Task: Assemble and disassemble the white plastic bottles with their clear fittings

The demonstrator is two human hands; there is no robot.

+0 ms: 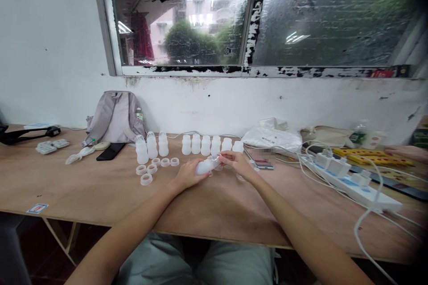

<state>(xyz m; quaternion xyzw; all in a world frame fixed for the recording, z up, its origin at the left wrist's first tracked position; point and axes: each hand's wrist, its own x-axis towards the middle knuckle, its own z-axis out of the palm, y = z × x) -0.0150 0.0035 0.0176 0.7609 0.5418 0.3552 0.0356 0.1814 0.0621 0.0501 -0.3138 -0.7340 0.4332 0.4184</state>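
My left hand [187, 175] is wrapped round a frosted white baby bottle [202, 168], held tilted just above the table with its top to the right. At that end sits a clear cap [214, 159], and the fingers of my right hand [236, 163] are closed on it. Behind my hands stands a row of frosted bottles [195, 144] without clear caps. To the left, three bottles [152, 144] with clear domed caps stand upright. Several white rings [146, 179] lie in front of them. Partly hidden under my right hand are some small clear pieces [240, 177].
A phone [262, 160] and a white plastic bag [272, 136] lie right of the bottles. A power strip [351, 182] with plugs and loose cables crosses the right side. Left are a backpack [115, 116] and a black phone [110, 152]. Another person's hand [409, 152] shows at far right.
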